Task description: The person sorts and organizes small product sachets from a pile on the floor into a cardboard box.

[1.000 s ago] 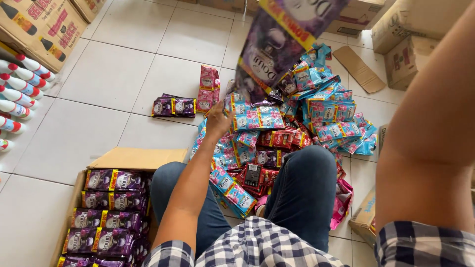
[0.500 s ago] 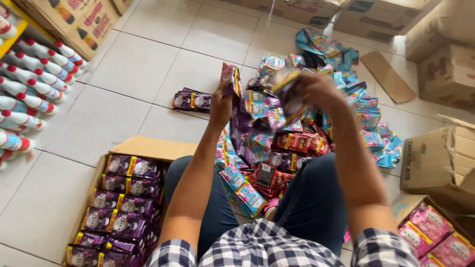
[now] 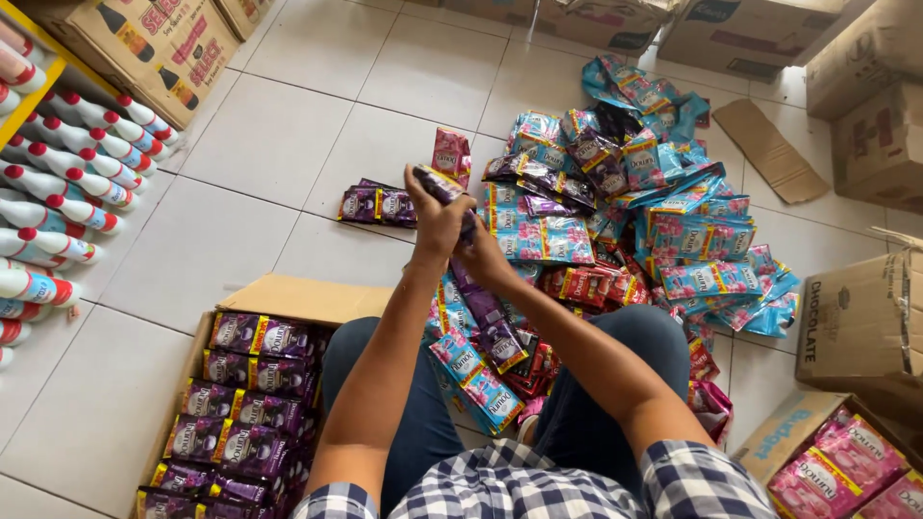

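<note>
pink sachet box (image 3: 846, 461) cropped, right hand (image 3: 484, 258) half hidden

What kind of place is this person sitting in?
Probably a shop's stockroom or back area. Heaps of sachet strips cover the tiled floor, cardboard cartons stand around, and rows of red-capped white bottles fill a shelf.

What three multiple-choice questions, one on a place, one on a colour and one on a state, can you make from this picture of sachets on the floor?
1. Where is the open box of purple sachets?
A. By the person's left knee
B. Beyond the sachet pile
C. On a shelf

2. What colour are the bottle caps at the left edge?
A. Blue
B. Red
C. Green

3. What are the hands doing?
A. Resting on the knees
B. Holding a purple sachet strip together
C. Lifting a box

Answers: 1 A, it lies beside that knee. 2 B, every cap is red. 3 B, left hand and right hand grip the strip.
</note>
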